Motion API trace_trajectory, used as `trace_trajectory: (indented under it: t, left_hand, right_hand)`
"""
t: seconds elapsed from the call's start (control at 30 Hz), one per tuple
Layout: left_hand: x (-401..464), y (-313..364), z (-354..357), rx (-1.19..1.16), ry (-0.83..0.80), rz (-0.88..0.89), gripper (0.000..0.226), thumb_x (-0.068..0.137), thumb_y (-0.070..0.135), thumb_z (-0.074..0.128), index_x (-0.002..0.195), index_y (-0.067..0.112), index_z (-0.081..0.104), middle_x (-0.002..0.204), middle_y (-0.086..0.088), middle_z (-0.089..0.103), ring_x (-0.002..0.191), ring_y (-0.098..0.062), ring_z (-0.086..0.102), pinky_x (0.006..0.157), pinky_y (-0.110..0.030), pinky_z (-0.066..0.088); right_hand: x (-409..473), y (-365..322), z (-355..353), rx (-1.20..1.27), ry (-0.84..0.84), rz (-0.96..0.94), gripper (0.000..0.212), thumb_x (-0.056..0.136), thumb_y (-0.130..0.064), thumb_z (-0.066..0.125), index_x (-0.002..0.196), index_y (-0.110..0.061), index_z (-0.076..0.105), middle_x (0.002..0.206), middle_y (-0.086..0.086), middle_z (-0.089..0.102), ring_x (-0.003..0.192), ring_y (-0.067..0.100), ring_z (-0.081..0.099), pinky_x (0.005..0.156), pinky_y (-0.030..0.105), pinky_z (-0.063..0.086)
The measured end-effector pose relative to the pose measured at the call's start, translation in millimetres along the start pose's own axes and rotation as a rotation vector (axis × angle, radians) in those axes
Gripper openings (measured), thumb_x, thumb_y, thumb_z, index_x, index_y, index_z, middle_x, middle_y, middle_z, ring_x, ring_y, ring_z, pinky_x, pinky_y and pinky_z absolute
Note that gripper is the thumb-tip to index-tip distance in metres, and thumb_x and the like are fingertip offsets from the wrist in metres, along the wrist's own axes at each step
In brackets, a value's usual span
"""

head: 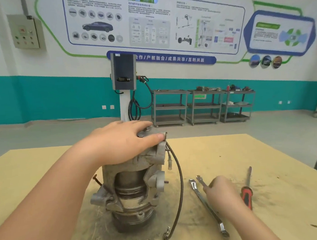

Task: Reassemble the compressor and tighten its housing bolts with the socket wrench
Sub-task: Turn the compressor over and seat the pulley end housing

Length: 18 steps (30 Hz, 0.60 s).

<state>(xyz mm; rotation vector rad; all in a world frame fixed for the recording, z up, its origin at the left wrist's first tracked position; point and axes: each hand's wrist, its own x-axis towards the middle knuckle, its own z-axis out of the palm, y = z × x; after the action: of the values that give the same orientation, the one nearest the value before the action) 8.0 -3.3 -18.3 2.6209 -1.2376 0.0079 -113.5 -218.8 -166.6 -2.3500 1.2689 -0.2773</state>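
A dull grey cast-metal compressor [132,187], stained brown with rust, is seen on a pale yellow board tabletop [269,159] smudged with grey-green dust. A black cable [180,185] is hung from it. Two bright silver wrenches [206,202] and a red-and-black handled screwdriver [246,196] are laid beside it. The back wall [58,100] is banded white over teal.

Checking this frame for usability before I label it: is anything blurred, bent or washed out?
Head view: the right hand is motion-smeared over the wrenches; the left hand on the compressor is fairly sharp. Wide-angle distortion bows the wall posters and the table edge. Lighting is even and soft, with no harsh glare; poster text is too soft to read.
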Motion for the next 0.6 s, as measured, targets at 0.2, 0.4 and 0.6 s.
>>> trace_trajectory:
  t: [0.2,0.4,0.6]
  left_hand:
    - [2.7,3.7,-11.4,-0.030,-0.148,-0.017,0.111,0.048,0.098,0.039,0.146,0.046,0.026,0.160,0.009,0.022,0.146,-0.026,0.023,0.116,-0.053,0.027]
    - [10.9,13.3,-25.0,0.085,-0.286,-0.103,0.127,0.044,0.091,0.051,0.154,0.043,0.009,0.163,0.004,0.015,0.147,-0.029,0.025,0.114,-0.047,0.028]
    - [17.1,9.2,-28.9,0.046,-0.341,-0.116,0.121,0.051,0.087,0.061,0.153,0.046,0.010,0.163,-0.001,0.018,0.146,-0.032,0.026,0.112,-0.047,0.031]
  right_hand:
    - [-2.0,0.1,21.3,-0.125,0.098,0.035,0.031,0.095,-0.018,0.044,0.064,-0.017,0.039,0.067,-0.002,0.044,0.077,0.025,0.053,0.064,0.026,0.037]
    - [-68.4,-27.0,1.9,0.601,0.030,-0.019,0.028,0.098,-0.022,0.049,0.076,-0.008,0.060,0.061,0.004,0.058,0.057,0.021,0.055,0.053,0.029,0.039]
    - [-146.2,-33.2,19.4,1.890,-0.984,0.840,0.049,0.095,-0.035,0.049,0.064,0.004,0.051,0.058,0.015,0.051,0.050,0.027,0.052,0.051,0.035,0.039]
